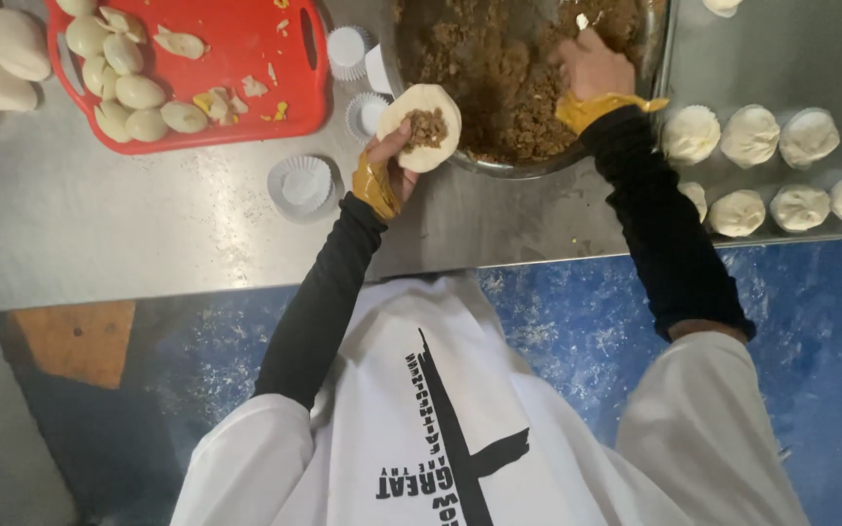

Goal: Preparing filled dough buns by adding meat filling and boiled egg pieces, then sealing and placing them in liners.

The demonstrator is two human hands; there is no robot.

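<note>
Filling step judged in hand — dough round (421,125), partly filled, cradled in left hand (389,161) at bowl (528,168) rim. Right hand (592,66) sunk in minced filling (499,68); finger state cannot be told. Next move — filling carried to round, edges gathered.

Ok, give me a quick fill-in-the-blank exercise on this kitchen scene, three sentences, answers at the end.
1. The left hand holds a round flat dough wrapper topped with a spoonful of brown ____ filling.
2. The right hand reaches into the large round ____ bowl of filling.
3. The pale peeled dough pieces lie on a ____ plastic cutting board with handles.

Missing words: minced; metal; red
</note>
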